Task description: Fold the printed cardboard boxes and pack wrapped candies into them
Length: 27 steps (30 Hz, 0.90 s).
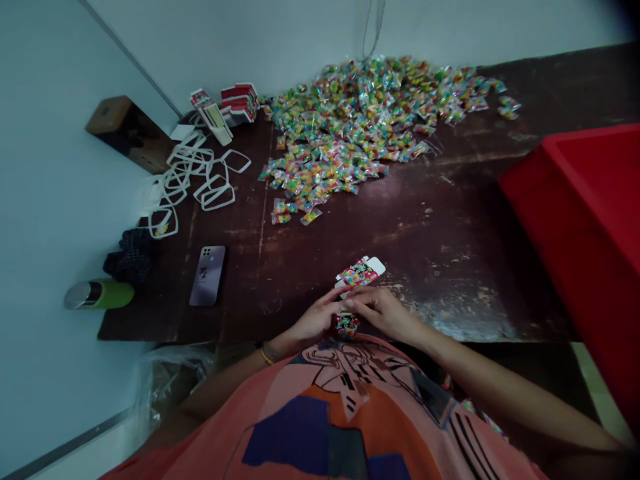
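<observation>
Close to my body at the table's front edge, both hands meet around a small printed candy box with a dark, colourful front. My left hand grips it from the left, its fingers reaching over the top end. From the right, my right hand closes on the same top end, thumb and fingers pressed together there. Just beyond my fingertips lies another printed candy box, looking flat, with white flaps. My fingers cover part of the held box, so its top flaps are mostly hidden.
A heap of candy packets spreads along the wall on the dark table. White band loops, stacked red cartons, a brown box, a phone and a green bottle stand left. A red bin rises at right.
</observation>
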{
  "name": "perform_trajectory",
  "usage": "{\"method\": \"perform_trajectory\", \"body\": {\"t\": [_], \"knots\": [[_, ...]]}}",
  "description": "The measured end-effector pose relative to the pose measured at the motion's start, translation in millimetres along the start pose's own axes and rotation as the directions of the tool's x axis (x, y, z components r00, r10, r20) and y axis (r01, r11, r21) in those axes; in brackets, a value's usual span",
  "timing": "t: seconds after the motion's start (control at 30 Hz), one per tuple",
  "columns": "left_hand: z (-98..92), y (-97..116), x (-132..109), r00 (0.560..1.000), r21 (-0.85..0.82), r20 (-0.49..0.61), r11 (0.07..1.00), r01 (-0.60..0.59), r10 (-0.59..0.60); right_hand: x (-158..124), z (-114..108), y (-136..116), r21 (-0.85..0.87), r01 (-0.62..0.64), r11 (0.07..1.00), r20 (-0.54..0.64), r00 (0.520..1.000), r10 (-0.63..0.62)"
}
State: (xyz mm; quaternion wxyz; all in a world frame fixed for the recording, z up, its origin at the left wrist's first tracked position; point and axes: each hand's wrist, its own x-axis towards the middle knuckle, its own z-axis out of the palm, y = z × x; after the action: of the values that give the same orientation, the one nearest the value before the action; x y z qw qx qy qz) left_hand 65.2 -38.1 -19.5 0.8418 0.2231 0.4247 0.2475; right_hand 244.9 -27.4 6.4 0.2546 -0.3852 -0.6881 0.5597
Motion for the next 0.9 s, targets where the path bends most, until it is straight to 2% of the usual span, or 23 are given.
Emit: {"method": "perform_trajectory", "body": {"t": [0.13,0.2,0.27,0.4,0.5,0.53,0.57,0.63,0.67,0.73,0.8,0.83,0.87,0.9], "knots": [[-4.0,-2,-1,0.999,-0.054,0.041,0.998,0.014,-0.012,3,4,11,0.045,-0.096,0.994,-0.062,0.993,0.099],[-8.6,-4,-2,0.997,-0.045,0.070,0.999,0.024,-0.021,3,2,14,0.003,-0.061,0.998,-0.030,0.998,0.061],[-13.2,-5,-3,0.995,-0.018,0.093,0.999,0.026,-0.024,-1,-4,10,-0.067,0.041,0.997,0.068,0.997,-0.037],[-15.9,-6,-4,0.991,0.065,0.132,0.998,0.007,-0.016,-2,-22,-5,-0.211,0.220,0.952,0.287,0.945,-0.155],[-14.9,-2,-4,0.992,0.235,0.085,0.966,-0.106,0.089,35,-36,-5,-0.243,0.342,0.908,0.447,0.870,-0.209],[-15.7,1,-5,0.991,0.309,0.054,0.941,-0.134,0.123,57,-38,-2,-0.286,0.370,0.884,0.446,0.868,-0.219],[-17.6,5,-6,0.989,0.390,0.029,0.909,-0.148,0.148,82,-39,2,-0.360,0.377,0.853,0.405,0.887,-0.221],[-25.5,15,-13,0.982,0.560,0.005,0.813,-0.159,0.189,135,-35,10,-0.598,0.267,0.756,0.159,0.964,-0.214],[-31.6,21,-19,0.979,0.649,0.005,0.744,-0.159,0.206,157,-30,15,-0.685,0.183,0.706,0.045,0.977,-0.209],[-46.7,35,-35,0.978,0.796,0.004,0.591,-0.129,0.208,186,-13,23,-0.760,0.083,0.645,-0.069,0.976,-0.207],[-63.2,46,-54,0.988,0.871,-0.022,0.487,-0.057,0.155,188,6,31,-0.761,0.097,0.642,-0.063,0.973,-0.221],[-70.7,50,-62,0.991,0.873,-0.041,0.486,-0.025,0.124,180,15,35,-0.750,0.125,0.649,-0.041,0.971,-0.235],[-77.1,53,-69,0.994,0.846,-0.061,0.533,0.000,0.095,168,21,39,-0.744,0.153,0.651,-0.017,0.969,-0.247],[-82.2,55,-73,0.994,0.784,-0.081,0.621,0.017,0.075,153,25,43,-0.733,0.180,0.657,0.007,0.967,-0.256]]}}
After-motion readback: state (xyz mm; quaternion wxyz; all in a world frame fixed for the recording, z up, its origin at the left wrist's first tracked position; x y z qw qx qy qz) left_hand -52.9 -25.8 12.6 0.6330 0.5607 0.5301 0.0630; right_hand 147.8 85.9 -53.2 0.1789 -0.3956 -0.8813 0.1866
